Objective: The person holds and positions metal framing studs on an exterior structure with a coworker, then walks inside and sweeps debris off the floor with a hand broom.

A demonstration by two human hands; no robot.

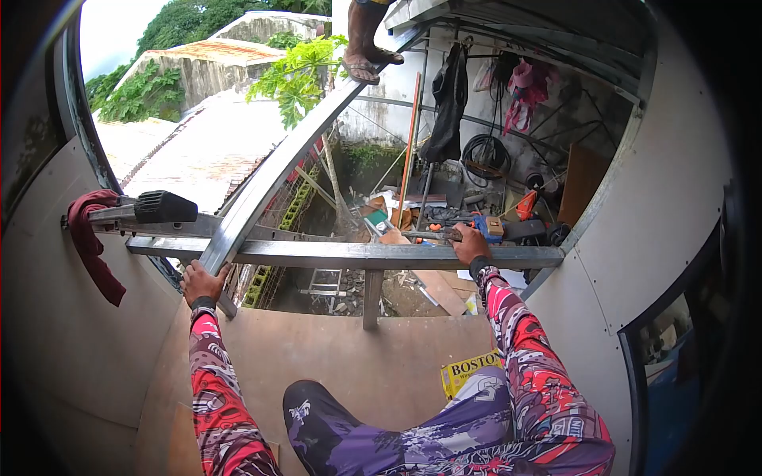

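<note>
My left hand [205, 284] is closed around the lower end of a long silver metal beam [278, 163], which slants up and away to the right. The beam rests across a horizontal metal rail [333, 255]. On the right part of that rail lies my right hand [472, 244], its fingers wrapped around a slim grey tool [431, 236] that looks like pliers; its far end is hard to make out. At the beam's upper end, another person's foot in a sandal [363, 67] stands on or against it.
A ladder end with a black foot [165, 207] and a maroon cloth [91, 238] sit at left. A yellow Boston box [470, 373] lies on the plywood floor [317, 349]. Beyond the rail is a drop to cluttered ground; a black cable coil [486, 157] hangs on the wall.
</note>
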